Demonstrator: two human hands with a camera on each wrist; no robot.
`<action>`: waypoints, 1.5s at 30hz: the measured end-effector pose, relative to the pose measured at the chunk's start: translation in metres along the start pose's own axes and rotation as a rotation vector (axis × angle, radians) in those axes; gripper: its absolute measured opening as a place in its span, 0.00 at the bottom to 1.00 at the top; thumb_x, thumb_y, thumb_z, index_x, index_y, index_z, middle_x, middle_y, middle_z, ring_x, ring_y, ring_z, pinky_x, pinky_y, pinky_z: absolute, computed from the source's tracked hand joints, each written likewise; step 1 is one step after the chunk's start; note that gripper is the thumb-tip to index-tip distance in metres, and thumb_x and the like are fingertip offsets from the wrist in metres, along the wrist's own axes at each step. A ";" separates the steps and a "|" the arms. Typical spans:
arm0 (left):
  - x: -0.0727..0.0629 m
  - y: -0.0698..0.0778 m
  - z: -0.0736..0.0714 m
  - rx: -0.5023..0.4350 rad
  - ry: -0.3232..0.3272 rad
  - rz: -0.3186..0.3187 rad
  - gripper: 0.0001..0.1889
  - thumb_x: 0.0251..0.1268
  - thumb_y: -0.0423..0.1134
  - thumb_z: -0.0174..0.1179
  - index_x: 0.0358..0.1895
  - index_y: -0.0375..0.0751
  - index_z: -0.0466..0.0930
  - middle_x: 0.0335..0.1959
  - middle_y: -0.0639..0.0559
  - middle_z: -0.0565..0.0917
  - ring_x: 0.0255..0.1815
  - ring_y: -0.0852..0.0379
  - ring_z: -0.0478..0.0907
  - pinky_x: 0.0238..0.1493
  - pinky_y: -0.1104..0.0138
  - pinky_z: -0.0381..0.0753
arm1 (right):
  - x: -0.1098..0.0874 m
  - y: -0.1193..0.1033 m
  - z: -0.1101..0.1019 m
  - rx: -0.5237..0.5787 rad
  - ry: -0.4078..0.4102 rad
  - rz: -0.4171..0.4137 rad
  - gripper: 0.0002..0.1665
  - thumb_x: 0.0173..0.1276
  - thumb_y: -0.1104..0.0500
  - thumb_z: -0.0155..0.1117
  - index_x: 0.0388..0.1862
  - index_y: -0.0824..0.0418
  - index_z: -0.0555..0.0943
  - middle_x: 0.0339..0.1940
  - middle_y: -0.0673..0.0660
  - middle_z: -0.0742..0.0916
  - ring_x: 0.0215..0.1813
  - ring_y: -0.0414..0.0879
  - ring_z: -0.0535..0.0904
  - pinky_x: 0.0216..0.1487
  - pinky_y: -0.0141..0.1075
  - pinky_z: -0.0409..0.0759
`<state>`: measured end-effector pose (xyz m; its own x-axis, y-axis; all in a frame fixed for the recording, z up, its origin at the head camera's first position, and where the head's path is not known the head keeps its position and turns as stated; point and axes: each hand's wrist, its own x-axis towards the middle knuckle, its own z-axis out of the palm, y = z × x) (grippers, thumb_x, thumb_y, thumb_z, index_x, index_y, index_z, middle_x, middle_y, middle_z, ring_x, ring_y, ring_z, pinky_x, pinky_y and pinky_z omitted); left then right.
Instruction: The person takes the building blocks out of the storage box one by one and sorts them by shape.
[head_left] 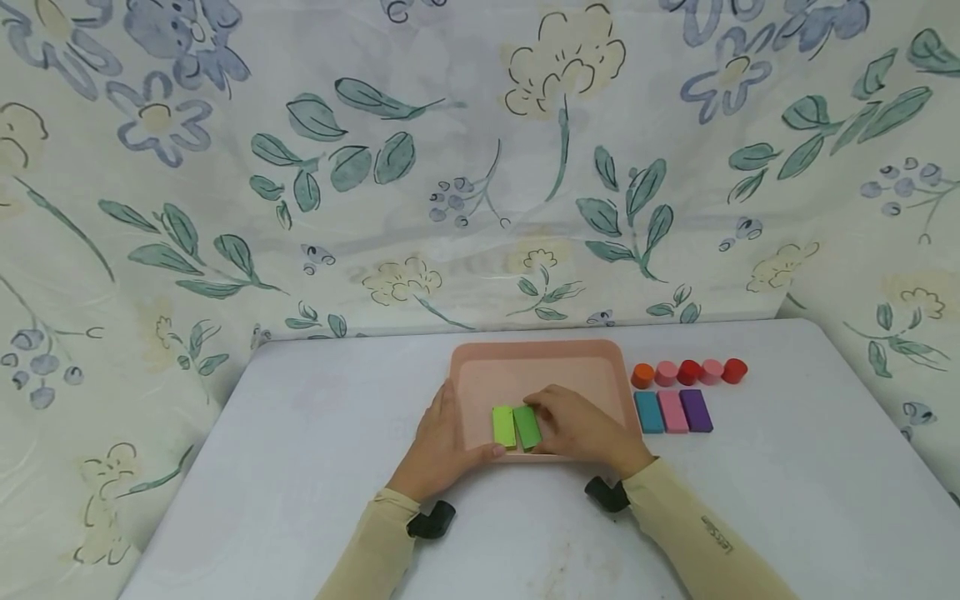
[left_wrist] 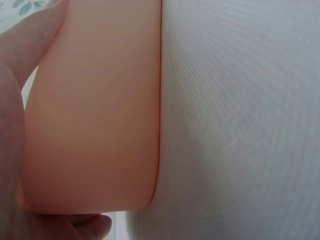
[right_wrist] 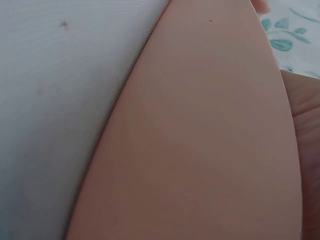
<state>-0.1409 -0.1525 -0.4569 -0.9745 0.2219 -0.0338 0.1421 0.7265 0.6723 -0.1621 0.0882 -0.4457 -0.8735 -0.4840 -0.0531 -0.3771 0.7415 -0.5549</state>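
A shallow peach tray (head_left: 540, 348) lies on the white table. Inside it, near the front rim, a yellow-green rectangular block (head_left: 504, 427) stands beside a darker green block (head_left: 527, 427), which tilts slightly. My right hand (head_left: 581, 423) reaches over the front rim and pinches the green block between thumb and fingers. With my left hand (head_left: 442, 437) I grip the tray's front left corner, fingers along the left side and thumb at the front rim by the yellow-green block. In the left wrist view the tray's outer wall (left_wrist: 100, 115) fills the middle; the right wrist view shows its wall (right_wrist: 200, 125) too.
Right of the tray, several small round pieces in orange, pink and red (head_left: 689, 372) form a row. In front of them lie a blue block (head_left: 648, 412), a pink block (head_left: 672, 412) and a purple block (head_left: 697, 411). Flowered cloth (head_left: 480, 167) hangs behind the table.
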 end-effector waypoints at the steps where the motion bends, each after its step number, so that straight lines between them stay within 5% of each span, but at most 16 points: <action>1: 0.000 0.000 0.000 -0.002 0.000 -0.001 0.70 0.48 0.69 0.71 0.81 0.34 0.34 0.82 0.37 0.45 0.80 0.37 0.48 0.74 0.43 0.57 | 0.001 -0.001 0.000 -0.009 -0.004 0.002 0.41 0.55 0.52 0.82 0.66 0.61 0.77 0.58 0.55 0.82 0.59 0.48 0.77 0.66 0.43 0.75; 45: 0.002 0.000 0.003 0.013 0.023 0.019 0.69 0.48 0.67 0.72 0.81 0.35 0.36 0.80 0.37 0.49 0.78 0.37 0.52 0.73 0.43 0.58 | -0.017 0.010 -0.013 -0.004 0.087 0.087 0.42 0.52 0.47 0.83 0.64 0.57 0.78 0.58 0.54 0.82 0.57 0.48 0.78 0.60 0.45 0.80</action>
<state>-0.1420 -0.1501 -0.4588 -0.9752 0.2213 -0.0038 0.1632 0.7306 0.6630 -0.1551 0.1098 -0.4399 -0.9264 -0.3754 -0.0288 -0.2994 0.7809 -0.5482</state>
